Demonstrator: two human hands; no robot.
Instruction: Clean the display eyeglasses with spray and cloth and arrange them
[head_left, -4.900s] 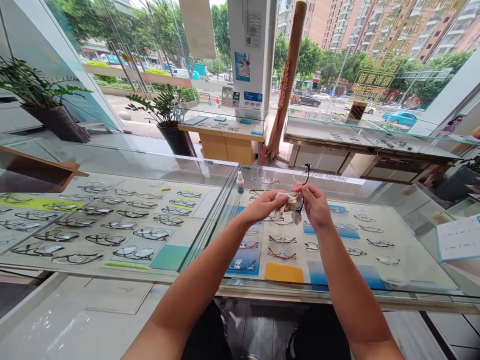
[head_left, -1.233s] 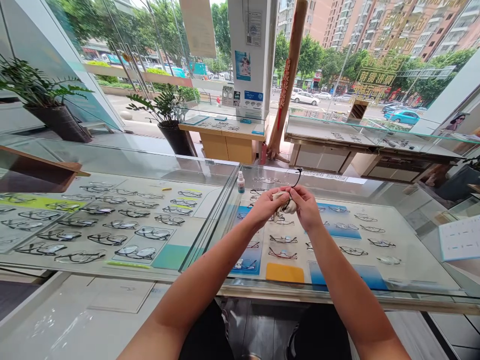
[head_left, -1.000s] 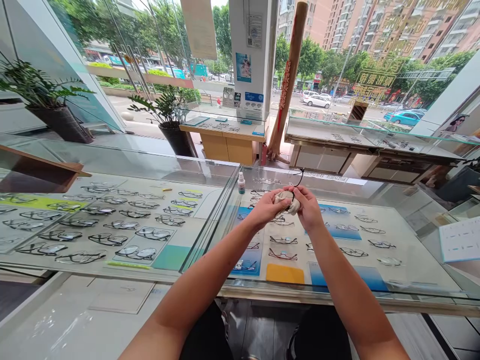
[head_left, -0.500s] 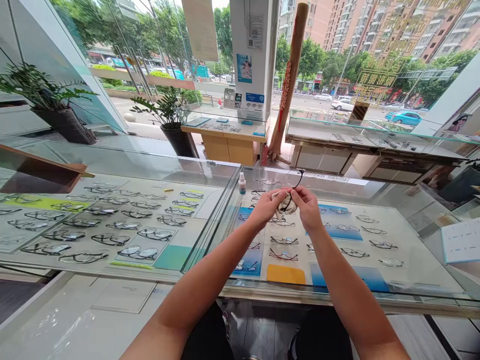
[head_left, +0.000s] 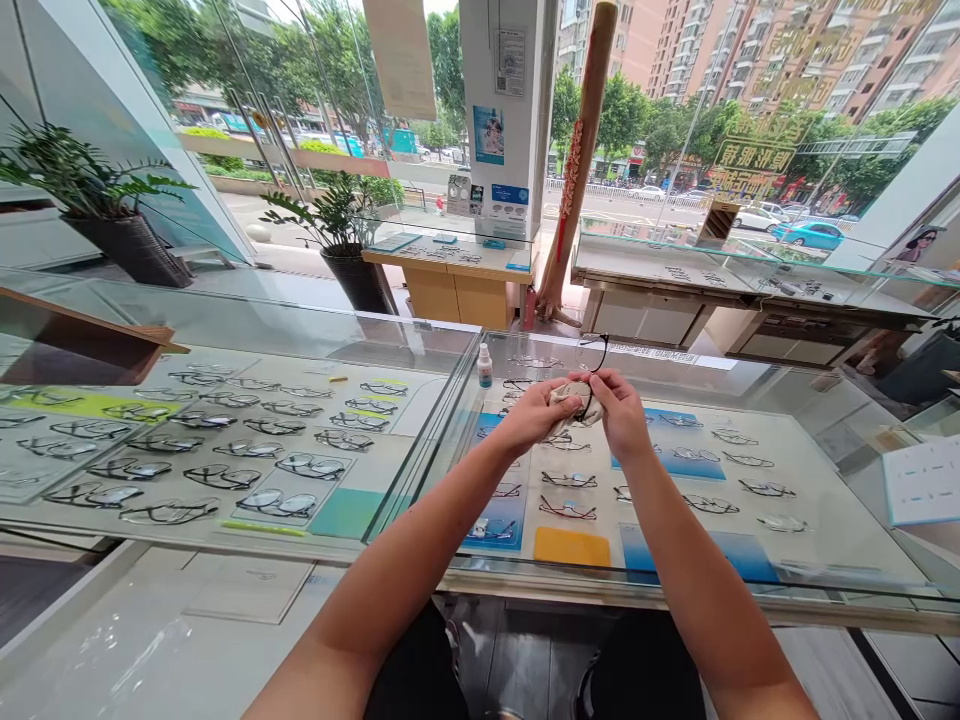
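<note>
Above the right-hand glass counter, my left hand (head_left: 536, 412) is closed on a crumpled pale cloth (head_left: 568, 395), pressed around one lens of a pair of dark-framed eyeglasses (head_left: 604, 352). My right hand (head_left: 621, 408) pinches the same glasses near the middle of the frame. One rim sticks up beyond my fingers, while the other is partly hidden by the cloth and the left hand. A small white spray bottle (head_left: 484, 368) with bluish liquid stands upright on the counter, just to the left beyond my hands.
Rows of eyeglasses (head_left: 568, 481) lie inside the glass display counter (head_left: 840, 470) beneath my hands. Another case (head_left: 292, 450) on the left holds more frames. A brown wooden object (head_left: 82, 340) rests at far left. A white card stand (head_left: 922, 475) is at right.
The glasses have turned in my hands, so more of the free rim shows above the fingers. My left fingers have shifted over the cloth. The bottle has not moved.
</note>
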